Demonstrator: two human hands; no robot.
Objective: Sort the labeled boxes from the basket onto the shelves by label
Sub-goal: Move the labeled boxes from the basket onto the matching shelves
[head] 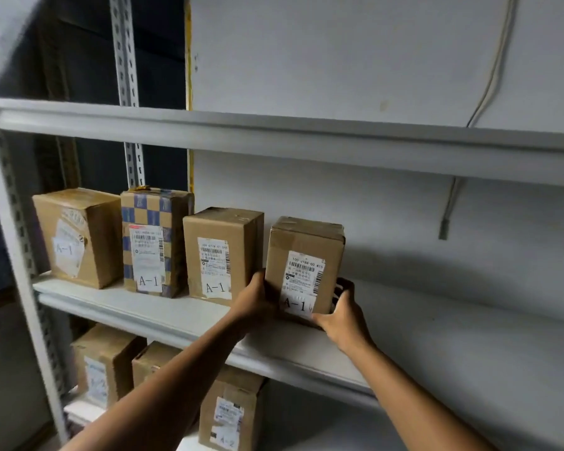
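A brown cardboard box labelled A-1 (305, 255) stands upright on the middle shelf (163, 312), rightmost in a row. My left hand (258, 296) grips its lower left side and my right hand (342, 315) grips its lower right corner. To its left stand three other A-1 boxes: a plain one (222, 252), a blue-checked one (155, 240) and a wider one (79, 236). On the shelf below are boxes labelled A-2 (230, 418), partly hidden by my left forearm. The basket is out of view.
The top shelf (274, 138) runs across above, with nothing seen on it. The middle shelf extends bare to the right of the held box. A white slotted upright (13, 222) stands at the left. A cable (489, 79) hangs down the white back wall.
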